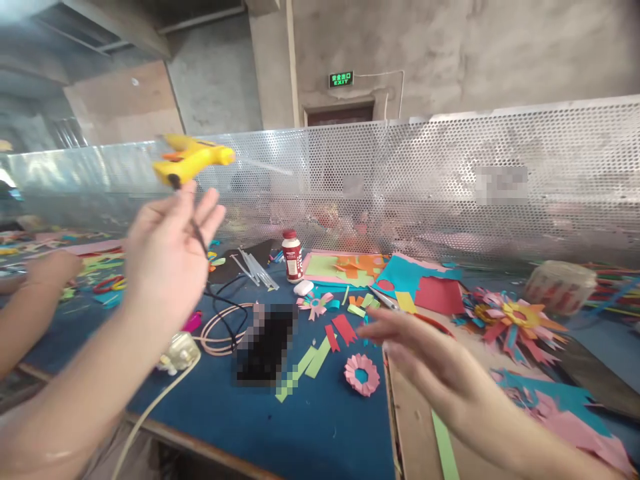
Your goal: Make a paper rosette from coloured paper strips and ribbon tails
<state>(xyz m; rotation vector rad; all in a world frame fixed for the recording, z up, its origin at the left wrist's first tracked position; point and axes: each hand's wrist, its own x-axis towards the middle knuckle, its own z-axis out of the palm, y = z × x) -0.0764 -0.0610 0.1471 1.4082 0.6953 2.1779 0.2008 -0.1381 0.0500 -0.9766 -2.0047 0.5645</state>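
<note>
My left hand [167, 257] is raised above the table, its fingertips at the lower end of a yellow hot glue gun [197, 160], where the black cord comes out. A clear glue stick [265, 167] juts from the gun to the right. My right hand [430, 360] hovers palm down at the right, fingers stretched out and nothing in it. Just left of those fingers lie red paper strips [344, 329] and green paper strips [318, 357]. A pink folded paper ring [367, 387] with a blue centre rests on the blue table below them.
A dark, blurred-out flat object [267, 343] lies mid-table beside coiled cables [215, 340]. Behind stand a red-capped bottle [293, 257] and spare glue sticks [255, 270]. Paper flowers [517, 320] are at the right. Another person's arm [30, 300] reaches in at left. A perforated metal panel [425, 173] borders the back.
</note>
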